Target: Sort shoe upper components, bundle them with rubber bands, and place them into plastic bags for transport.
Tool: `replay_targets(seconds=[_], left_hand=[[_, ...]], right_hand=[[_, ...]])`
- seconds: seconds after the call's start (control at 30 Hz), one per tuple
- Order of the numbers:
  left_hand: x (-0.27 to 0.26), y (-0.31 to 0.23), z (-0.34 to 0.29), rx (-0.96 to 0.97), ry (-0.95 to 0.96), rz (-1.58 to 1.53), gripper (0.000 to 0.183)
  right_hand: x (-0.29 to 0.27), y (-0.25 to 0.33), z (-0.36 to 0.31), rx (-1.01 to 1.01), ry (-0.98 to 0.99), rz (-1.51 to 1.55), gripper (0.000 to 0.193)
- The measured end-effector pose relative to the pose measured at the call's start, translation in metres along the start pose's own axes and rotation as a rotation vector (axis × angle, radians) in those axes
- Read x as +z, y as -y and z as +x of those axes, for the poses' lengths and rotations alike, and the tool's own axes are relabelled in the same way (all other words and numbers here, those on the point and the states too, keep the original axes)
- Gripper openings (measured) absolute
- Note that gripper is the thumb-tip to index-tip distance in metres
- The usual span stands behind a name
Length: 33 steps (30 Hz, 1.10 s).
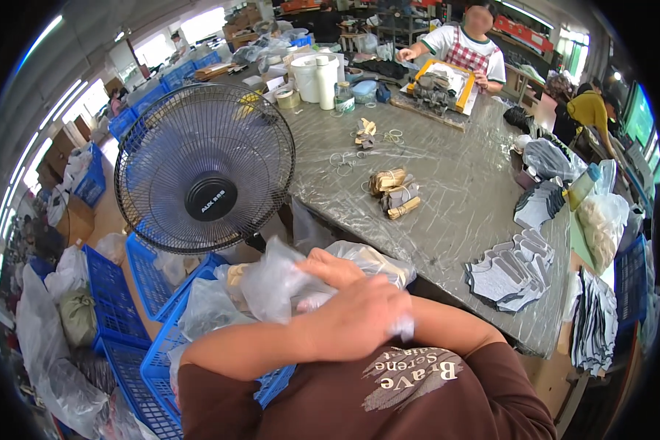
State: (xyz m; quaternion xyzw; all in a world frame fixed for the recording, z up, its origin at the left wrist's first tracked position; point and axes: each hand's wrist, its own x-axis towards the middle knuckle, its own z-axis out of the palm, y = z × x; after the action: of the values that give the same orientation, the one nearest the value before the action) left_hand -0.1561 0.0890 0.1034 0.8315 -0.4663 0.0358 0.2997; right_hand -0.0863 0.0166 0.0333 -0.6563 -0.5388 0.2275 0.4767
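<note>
My forearms cross in front of my chest, the left one over the right. My right hand (332, 268), slightly blurred, is closed on a crumpled clear plastic bag (270, 275) above the blue crates. My left hand (363, 308) lies across my right wrist with curled fingers, smeared by motion. Something whitish (402, 328) shows under its fingertips, too blurred to name. Just beyond my hands, another clear bag with pale pieces inside (378, 262) rests by the table edge. Tied bundles of tan and grey pieces (396, 192) lie on the plastic-covered table (462, 176).
A black standing fan (205, 169) rises at the left, beside stacked blue crates (117, 301). Grey cut pieces (512, 271) lie at the table's right. Across it, a person in a checked apron (466, 55) works at a yellow-framed tray (441, 84). A white bucket (314, 79) stands far left.
</note>
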Motion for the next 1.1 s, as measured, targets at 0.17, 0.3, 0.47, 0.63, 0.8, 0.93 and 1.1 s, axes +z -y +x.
replay_targets(seconds=[0.17, 0.3, 0.47, 0.63, 0.8, 0.93, 1.1], left_hand=[[-0.079, 0.011, -0.009, -0.204, 0.078, 0.384, 0.088], [-0.097, 0.032, -0.051, -0.690, 0.421, 0.177, 0.061], [-0.113, 0.018, -0.073, -0.882, 0.350, -0.006, 0.034], [-0.019, -0.030, -0.071, -0.713, -0.053, -1.584, 0.026], [0.045, -0.013, -0.030, -0.332, -0.437, -0.080, 0.027], [0.043, 0.053, 0.011, -0.217, -0.630, 0.672, 0.026], [-0.051, 0.096, 0.057, 0.109, -0.852, 0.849, 0.013]], right_hand=[[0.002, 0.010, -0.010, -0.131, -0.432, 0.411, 0.050], [-0.018, -0.008, -0.018, -0.126, -0.312, 0.563, 0.047], [-0.020, -0.028, -0.023, 0.003, -0.259, 0.389, 0.036], [-0.017, 0.027, -0.002, 0.141, -0.764, 0.145, 0.035], [-0.030, 0.058, -0.005, -0.420, -0.934, 0.233, 0.030], [-0.083, 0.078, -0.040, -0.903, -0.716, 0.412, 0.022], [-0.127, 0.105, -0.062, -0.697, -0.796, 0.613, 0.027]])
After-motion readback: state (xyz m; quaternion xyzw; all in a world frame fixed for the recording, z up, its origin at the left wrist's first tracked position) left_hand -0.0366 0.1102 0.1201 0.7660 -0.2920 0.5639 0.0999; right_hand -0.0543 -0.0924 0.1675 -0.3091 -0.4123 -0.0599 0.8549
